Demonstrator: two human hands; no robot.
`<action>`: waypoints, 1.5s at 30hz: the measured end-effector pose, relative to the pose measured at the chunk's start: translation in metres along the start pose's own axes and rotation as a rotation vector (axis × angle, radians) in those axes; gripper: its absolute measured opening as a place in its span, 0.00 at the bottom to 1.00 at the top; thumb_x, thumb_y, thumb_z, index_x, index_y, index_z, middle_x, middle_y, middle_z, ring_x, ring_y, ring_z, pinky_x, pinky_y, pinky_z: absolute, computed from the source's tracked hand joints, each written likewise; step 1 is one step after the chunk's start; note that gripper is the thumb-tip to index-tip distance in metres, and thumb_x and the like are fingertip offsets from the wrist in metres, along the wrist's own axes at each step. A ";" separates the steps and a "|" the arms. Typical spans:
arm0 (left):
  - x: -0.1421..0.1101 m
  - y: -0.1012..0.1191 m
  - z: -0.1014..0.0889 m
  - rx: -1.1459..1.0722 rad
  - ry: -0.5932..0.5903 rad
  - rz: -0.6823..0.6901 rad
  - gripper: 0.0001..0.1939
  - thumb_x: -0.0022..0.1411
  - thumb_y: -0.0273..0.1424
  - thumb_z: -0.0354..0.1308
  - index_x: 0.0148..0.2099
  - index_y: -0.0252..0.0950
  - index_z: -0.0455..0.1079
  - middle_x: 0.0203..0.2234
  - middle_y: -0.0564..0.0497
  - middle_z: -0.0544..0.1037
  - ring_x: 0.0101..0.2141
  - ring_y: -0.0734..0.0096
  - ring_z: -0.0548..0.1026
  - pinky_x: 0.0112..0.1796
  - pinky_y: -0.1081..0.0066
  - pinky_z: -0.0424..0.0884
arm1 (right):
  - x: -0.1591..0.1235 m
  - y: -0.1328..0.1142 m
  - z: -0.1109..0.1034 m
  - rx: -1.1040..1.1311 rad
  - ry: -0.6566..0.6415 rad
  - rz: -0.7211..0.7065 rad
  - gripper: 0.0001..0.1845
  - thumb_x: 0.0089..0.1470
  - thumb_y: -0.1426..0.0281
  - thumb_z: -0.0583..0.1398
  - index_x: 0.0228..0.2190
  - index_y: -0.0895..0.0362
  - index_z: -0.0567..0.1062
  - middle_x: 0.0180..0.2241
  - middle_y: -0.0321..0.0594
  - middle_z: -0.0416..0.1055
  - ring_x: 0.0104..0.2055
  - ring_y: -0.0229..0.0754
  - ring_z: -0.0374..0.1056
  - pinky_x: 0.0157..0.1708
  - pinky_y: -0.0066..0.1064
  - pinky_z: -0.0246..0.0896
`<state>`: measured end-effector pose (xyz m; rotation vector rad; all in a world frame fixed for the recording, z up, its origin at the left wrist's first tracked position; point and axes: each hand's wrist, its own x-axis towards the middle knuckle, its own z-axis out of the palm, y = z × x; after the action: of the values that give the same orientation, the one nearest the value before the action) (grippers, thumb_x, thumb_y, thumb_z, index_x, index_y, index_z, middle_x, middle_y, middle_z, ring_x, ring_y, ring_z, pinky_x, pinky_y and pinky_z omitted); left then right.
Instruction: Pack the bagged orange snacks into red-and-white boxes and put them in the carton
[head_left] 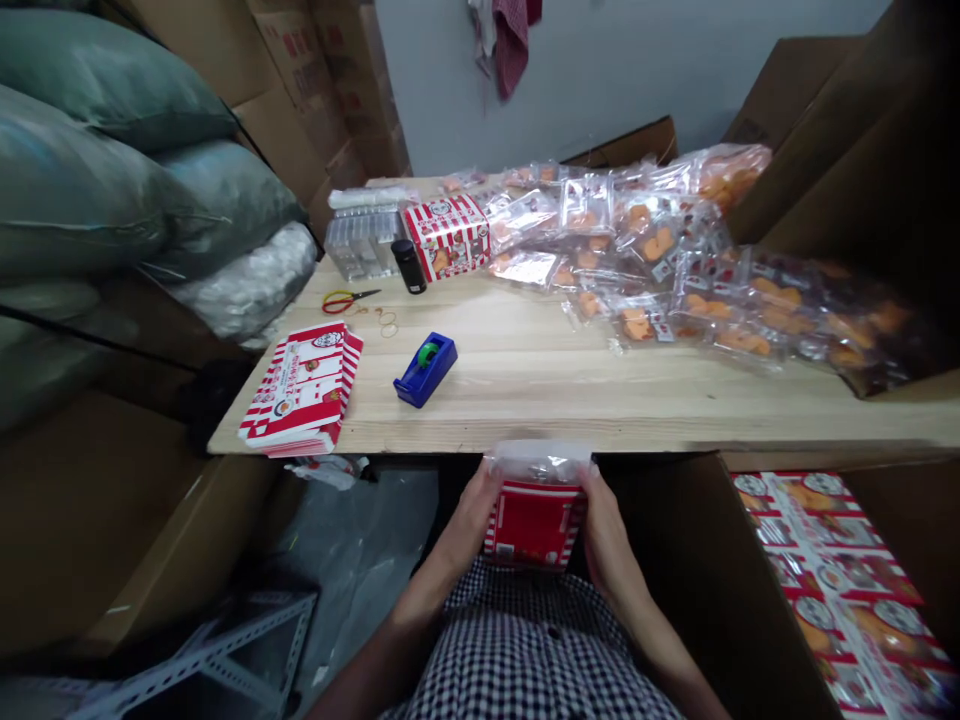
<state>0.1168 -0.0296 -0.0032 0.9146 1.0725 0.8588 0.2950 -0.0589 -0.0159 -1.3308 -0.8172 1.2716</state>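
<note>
L hand (472, 515) & R hand (611, 530): both hold red/white striped carton (534, 525) by its sides, just near of table edge, above lap. Fingers closed narrow on carton sides. Clear plastic bag (536, 462) sticks out of carton top.

Pine table (600, 400) lies far of hands. L side of table: flat stack of striped cartons (300, 388), blue tape dispenser (425, 370), red-handled scissors (349, 300), rubber bands (387, 322). Far L: clear plastic trays (362, 243), black jar (409, 265), striped box (446, 235). Far R: heap of sealed bags (637, 260) w/ orange items. Near R: open cardboard box (750, 590) w/ printed flat cartons (832, 590) inside.
</note>
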 end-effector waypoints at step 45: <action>0.018 -0.032 -0.027 -0.343 -0.037 -0.219 0.11 0.52 0.26 0.61 0.38 0.31 0.80 0.29 0.49 0.82 0.27 0.72 0.75 0.33 0.74 0.70 | 0.016 0.020 -0.013 0.309 -0.134 0.419 0.13 0.45 0.67 0.67 0.36 0.55 0.81 0.33 0.38 0.82 0.36 0.48 0.77 0.39 0.38 0.72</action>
<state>0.0999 -0.0204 -0.0447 0.5142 0.9373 0.8077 0.3066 -0.0508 -0.0410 -1.2085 -0.4149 1.7528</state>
